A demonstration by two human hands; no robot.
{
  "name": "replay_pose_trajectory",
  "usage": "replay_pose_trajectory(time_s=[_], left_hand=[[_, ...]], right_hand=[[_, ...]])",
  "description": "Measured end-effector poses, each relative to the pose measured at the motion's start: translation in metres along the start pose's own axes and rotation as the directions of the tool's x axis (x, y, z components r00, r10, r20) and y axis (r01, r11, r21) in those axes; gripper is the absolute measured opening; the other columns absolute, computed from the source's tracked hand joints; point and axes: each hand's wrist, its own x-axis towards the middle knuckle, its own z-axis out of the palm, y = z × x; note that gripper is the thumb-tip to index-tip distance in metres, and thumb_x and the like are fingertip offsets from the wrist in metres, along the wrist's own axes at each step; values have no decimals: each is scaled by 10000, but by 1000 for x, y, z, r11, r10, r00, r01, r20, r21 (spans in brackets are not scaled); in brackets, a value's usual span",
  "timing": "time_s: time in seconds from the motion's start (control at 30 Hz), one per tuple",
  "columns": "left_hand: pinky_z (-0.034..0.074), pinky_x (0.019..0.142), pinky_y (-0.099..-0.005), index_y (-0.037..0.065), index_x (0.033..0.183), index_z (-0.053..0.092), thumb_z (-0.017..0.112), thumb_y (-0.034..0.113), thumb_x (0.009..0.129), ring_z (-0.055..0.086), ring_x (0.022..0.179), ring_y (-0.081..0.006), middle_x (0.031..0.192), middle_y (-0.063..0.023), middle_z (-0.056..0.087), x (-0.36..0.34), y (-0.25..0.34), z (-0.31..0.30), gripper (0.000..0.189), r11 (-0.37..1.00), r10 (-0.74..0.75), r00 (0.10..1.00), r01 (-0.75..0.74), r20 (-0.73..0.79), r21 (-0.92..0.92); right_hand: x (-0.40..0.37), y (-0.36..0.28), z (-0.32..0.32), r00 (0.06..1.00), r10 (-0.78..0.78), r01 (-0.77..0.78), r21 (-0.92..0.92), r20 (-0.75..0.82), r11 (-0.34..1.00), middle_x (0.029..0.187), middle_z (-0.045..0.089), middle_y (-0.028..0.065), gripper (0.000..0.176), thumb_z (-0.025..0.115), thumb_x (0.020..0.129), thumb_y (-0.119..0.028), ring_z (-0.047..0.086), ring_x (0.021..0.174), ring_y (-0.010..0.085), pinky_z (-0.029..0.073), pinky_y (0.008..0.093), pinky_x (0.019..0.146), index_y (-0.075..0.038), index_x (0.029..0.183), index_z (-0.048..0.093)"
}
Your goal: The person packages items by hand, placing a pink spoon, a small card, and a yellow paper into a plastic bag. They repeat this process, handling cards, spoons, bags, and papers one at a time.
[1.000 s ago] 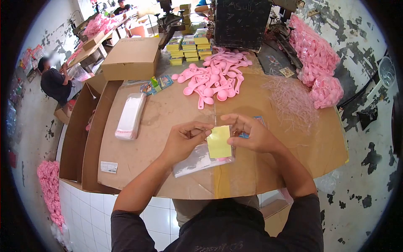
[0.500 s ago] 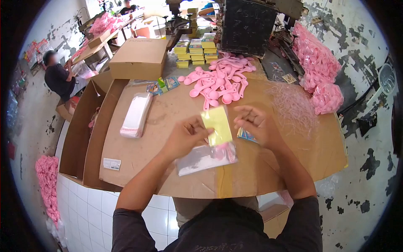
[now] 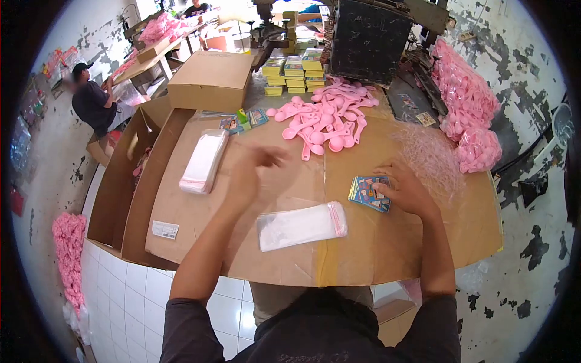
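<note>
Flat brown cardboard [image 3: 387, 260] spreads before us. Our left hand [image 3: 266, 158], blurred, hovers loose and empty near heaped pink plastic spoons [image 3: 327, 115]. Our right hand [image 3: 407, 189] lays its thumb on rectangular blue-and-yellow printed cards [image 3: 363, 192]; whether it pinches them, we cannot tell. Clear, pink-banded plastic bags [image 3: 302, 227] lie nearer us.

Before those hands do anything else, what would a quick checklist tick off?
1. Clear bags within reach: ok, stacked flat between the forearms.
2. Right hand at the small picture cards: ok, touching them.
3. Those cards neatly squared: not ok, edges splayed.
4. Left hand free: cannot tell, it is blurred, though nothing shows in it.
5. Pink spoons available: ok, heaped beyond the hands.
</note>
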Motion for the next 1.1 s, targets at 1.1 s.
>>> replay_pose_trajectory(time_s=[1.1], left_hand=[[559,736,-367,36,936,641,722,42,852,687,858,-269,989,-109,676,-29,0,61,117,928,72,915,-207,396,309]], right_hand=[[2,21,9,963,-135,117,-89,-234,989,1017,664,97,78,646,958,-71,638,880,151,500,316,765,-8,1003,653]])
